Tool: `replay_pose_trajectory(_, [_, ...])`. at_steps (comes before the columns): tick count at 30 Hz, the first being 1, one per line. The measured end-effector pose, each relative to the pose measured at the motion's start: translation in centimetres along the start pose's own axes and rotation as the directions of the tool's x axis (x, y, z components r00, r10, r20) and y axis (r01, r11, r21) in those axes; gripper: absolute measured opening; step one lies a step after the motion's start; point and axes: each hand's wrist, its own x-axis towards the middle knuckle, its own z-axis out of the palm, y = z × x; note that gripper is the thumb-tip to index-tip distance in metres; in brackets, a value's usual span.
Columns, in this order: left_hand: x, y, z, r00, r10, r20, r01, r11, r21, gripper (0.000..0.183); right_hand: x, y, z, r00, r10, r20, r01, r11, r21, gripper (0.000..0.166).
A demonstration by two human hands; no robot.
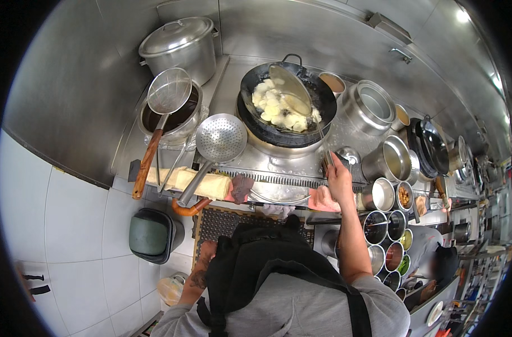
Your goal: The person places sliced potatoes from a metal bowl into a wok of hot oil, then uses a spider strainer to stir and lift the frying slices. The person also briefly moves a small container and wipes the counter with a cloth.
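Note:
My right hand [338, 176] is closed on the handle of a fine-mesh skimmer [290, 89] at the front edge of the stove. The skimmer's round head lies tilted in a black wok [329, 105], over pale slices of food [270, 105] in what looks like hot oil. The wok sits on a round burner ring. Down beside my apron, at the left of my body, is my left hand [209, 249], partly hidden, with its fingers not clear. Left of the wok a perforated metal ladle [221, 137] rests across the stove edge, its handle towards me.
A wire strainer [170, 90] lies over a pot of dark liquid [145, 122]. Behind stands a large lidded pot [180, 54]. Metal pots [386, 158] and seasoning containers [375, 227] crowd the right side, where a co-worker [426, 248] stands. A green-lidded bin [148, 236] is at floor level, left.

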Motion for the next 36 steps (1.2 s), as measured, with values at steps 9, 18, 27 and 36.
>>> replay_pose_trajectory(9, [0.8, -0.5, 0.7, 0.999, -0.009, -0.045, 0.004, 0.995, -0.1, 0.041, 0.3, -0.8, -0.9, 0.998, -0.04, -0.046, 0.036, 0.995, -0.096, 0.042])
replay_pose_trajectory(18, [4.0, -4.2, 1.8, 0.953, 0.302, 0.008, -0.3, 0.945, 0.133, 0.038, 2.5, 1.6, 0.5, 0.998, 0.032, -0.052, -0.029, 0.997, 0.069, 0.046])
replay_pose_trajectory(27, [-1.0, 0.9, -1.3, 0.998, -0.053, -0.046, 0.047, 0.991, -0.122, 0.035, 3.7, 1.1, 1.8, 0.949, 0.28, 0.144, -0.313, 0.789, 0.528, 0.055])
replay_pose_trajectory(36, [0.3, -2.3, -0.2, 0.964, 0.255, 0.069, -0.264, 0.94, 0.217, 0.035, 4.2, 2.5, 2.2, 0.94, 0.288, 0.182, -0.34, 0.757, 0.559, 0.057])
